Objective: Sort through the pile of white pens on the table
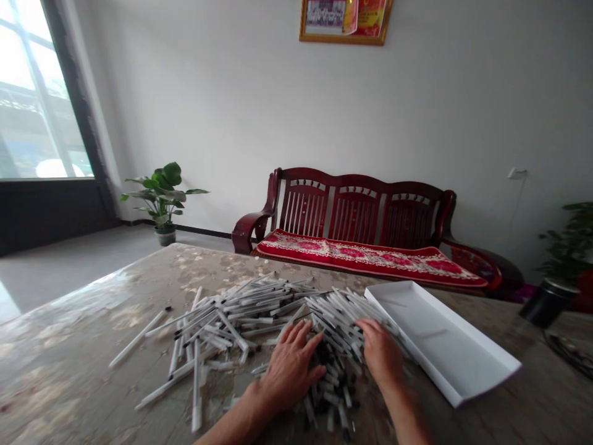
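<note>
A big loose heap of white pens with black caps or tips lies on the table in front of me. My left hand rests palm down on the near part of the heap, its fingers spread, holding nothing I can see. At the heap's right side is my right hand, its fingers bent against a fanned group of pens. Slight blur and the back of that hand hide whether it grips any. Right of it stands a shallow white box with a couple of pens inside.
A patterned cover lies over the table. Stray pens lie to the left. A black pot with a plant and a dark cable are at the right. Behind the table stand a wooden bench and a potted plant.
</note>
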A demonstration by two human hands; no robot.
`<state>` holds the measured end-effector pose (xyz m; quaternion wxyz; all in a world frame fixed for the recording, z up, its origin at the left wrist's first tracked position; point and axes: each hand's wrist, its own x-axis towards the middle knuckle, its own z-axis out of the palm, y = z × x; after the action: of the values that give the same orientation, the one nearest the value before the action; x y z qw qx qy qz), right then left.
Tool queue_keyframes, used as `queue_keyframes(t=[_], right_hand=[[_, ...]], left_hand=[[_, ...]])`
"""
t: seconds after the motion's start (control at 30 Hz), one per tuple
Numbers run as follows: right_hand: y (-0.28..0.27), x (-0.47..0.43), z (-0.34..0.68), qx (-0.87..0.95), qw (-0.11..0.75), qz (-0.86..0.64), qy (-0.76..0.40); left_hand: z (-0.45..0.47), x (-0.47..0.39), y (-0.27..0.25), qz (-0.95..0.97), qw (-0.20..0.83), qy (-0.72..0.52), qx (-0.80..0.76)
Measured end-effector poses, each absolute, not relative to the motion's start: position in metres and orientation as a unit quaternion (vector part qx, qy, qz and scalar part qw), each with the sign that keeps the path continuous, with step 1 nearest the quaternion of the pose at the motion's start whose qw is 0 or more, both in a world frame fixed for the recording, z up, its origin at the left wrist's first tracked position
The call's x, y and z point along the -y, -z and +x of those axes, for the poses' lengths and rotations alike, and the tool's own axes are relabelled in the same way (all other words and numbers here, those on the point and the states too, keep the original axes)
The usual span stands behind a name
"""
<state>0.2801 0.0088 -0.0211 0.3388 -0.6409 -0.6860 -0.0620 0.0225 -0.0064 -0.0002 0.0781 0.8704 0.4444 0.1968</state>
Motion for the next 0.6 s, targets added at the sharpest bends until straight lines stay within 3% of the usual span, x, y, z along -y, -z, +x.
queue_keyframes(t=[0.13, 0.3, 0.4, 0.6], right_hand=[[0.016, -0.005, 0.276, 0.68, 0.217, -0.695, 0.087], [0.013, -0.003, 0.277, 0.652, 0.173, -0.73, 0.108], [0.012, -0.001, 0.275, 0.65, 0.207, -0.723, 0.11], [-0.001, 0.001, 0.261, 0.706, 0.353, -0.613, 0.046]], left_hand=[[0.021, 0.01, -0.003, 0.878, 0.117, -0.189, -0.423], [0.019, 0.01, -0.005, 0.885, 0.147, -0.213, -0.387], [0.017, 0.007, -0.006, 0.892, 0.154, -0.227, -0.359], [0.015, 0.006, -0.009, 0.904, 0.142, -0.244, -0.32]])
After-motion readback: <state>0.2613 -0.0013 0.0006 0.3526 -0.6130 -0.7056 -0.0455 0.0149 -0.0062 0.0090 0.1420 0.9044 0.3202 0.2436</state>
